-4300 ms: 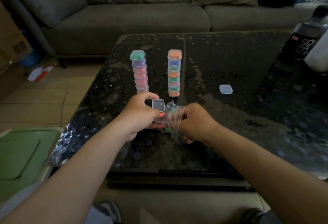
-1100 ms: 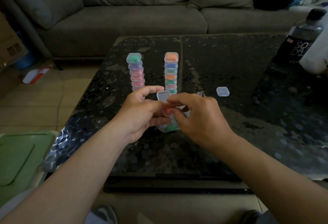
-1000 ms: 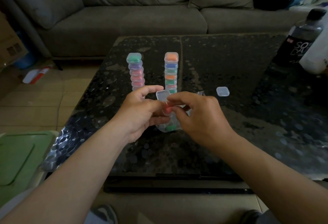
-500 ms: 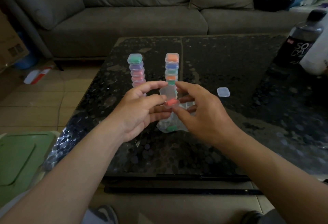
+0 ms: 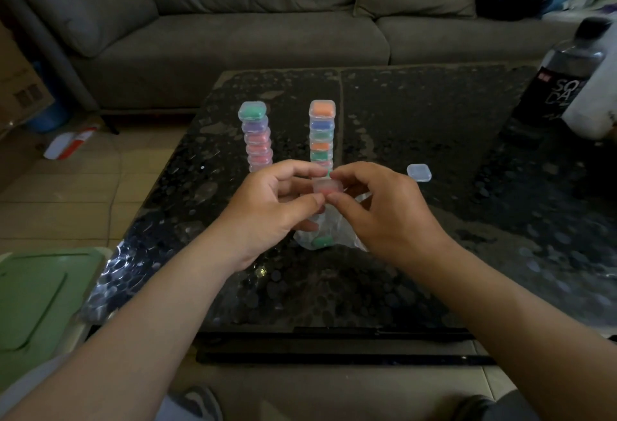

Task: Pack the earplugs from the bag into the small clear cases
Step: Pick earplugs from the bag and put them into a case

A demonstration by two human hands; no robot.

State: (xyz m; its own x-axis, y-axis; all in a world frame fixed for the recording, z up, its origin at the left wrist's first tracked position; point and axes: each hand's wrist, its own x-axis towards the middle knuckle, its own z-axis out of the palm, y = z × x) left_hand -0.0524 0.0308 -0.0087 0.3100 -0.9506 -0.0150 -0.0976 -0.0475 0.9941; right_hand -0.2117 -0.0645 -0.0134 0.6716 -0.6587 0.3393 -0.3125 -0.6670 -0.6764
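Observation:
Both hands pinch one small clear case [image 5: 327, 186] with a reddish earplug inside, held above the table; its lid looks closed. My left hand [image 5: 267, 212] grips its left side, my right hand [image 5: 380, 210] its right side. Below them the clear plastic bag [image 5: 329, 237] lies on the dark table [image 5: 434, 120], with a green earplug [image 5: 322, 241] showing inside. Two stacks of filled cases stand behind: the left stack [image 5: 255, 135] and the right stack [image 5: 321, 133]. A single empty clear case [image 5: 419, 173] sits to the right.
A dark bottle [image 5: 564, 76] and a white object [image 5: 592, 103] stand at the table's far right. A grey sofa [image 5: 267, 20] runs behind. A green bin lid [image 5: 36, 300] is low on the left, a cardboard box [image 5: 16, 86] at far left.
The open case's lid has come down onto the reddish earplug. Both hands lifted the case off the bag, which now lies alone on the table.

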